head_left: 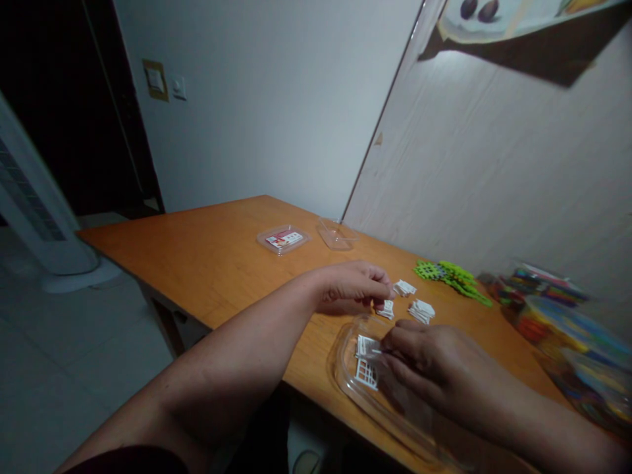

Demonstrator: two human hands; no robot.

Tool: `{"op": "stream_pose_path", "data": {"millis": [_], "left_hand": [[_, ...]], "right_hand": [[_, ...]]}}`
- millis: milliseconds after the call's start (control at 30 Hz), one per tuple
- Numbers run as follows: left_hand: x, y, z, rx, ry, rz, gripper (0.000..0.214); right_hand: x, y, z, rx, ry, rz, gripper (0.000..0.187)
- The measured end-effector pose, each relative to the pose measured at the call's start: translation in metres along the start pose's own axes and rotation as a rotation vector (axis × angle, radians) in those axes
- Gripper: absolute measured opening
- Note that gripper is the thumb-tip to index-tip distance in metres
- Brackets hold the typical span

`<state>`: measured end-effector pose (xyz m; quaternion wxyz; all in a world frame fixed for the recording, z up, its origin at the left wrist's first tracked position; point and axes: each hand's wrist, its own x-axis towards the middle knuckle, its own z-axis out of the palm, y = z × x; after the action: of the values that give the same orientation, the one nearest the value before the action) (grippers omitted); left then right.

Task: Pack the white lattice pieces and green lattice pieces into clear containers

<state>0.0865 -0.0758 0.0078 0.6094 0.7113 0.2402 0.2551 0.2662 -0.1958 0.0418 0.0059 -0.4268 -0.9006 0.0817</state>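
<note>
My right hand [429,355] reaches over a clear plastic tray [345,385] near the table's front edge. Its thumb and fingers pinch a small white plastic piece, of which only a thin edge shows. Inside the tray lie white lattice-like plastic pieces [366,373], just left of those fingertips. Farther back, my left hand [358,288] has its fingers closed together right at a small white stack [386,309]; whether they grip a piece is hidden. Two more white stacks, one behind [405,288] and one to the right [421,311], rest on the wood.
The wooden table [212,250] also bears a clear lid with a printed label [285,239] and a clear box [336,235] near the wall. Green lattice pieces [449,278] lie at the back right. Containers with colourful contents [567,329] stand at the right edge.
</note>
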Motion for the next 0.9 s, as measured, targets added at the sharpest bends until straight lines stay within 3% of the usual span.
{"op": "stream_pose_path", "data": {"millis": [300,733,900], "left_hand": [[0.002,-0.002,-0.001,0.017,-0.016,0.000,0.012],[0.000,-0.001,0.000,-0.009,-0.025,-0.017,0.013],[0.001,-0.001,0.001,-0.036,-0.035,-0.020,0.012]], "right_hand": [[0.004,0.002,0.020,-0.309,0.221,-0.121,0.023],[0.008,0.001,0.026,-0.260,0.162,-0.084,0.027],[0.002,-0.003,0.016,-0.129,0.069,-0.054,0.022]]}}
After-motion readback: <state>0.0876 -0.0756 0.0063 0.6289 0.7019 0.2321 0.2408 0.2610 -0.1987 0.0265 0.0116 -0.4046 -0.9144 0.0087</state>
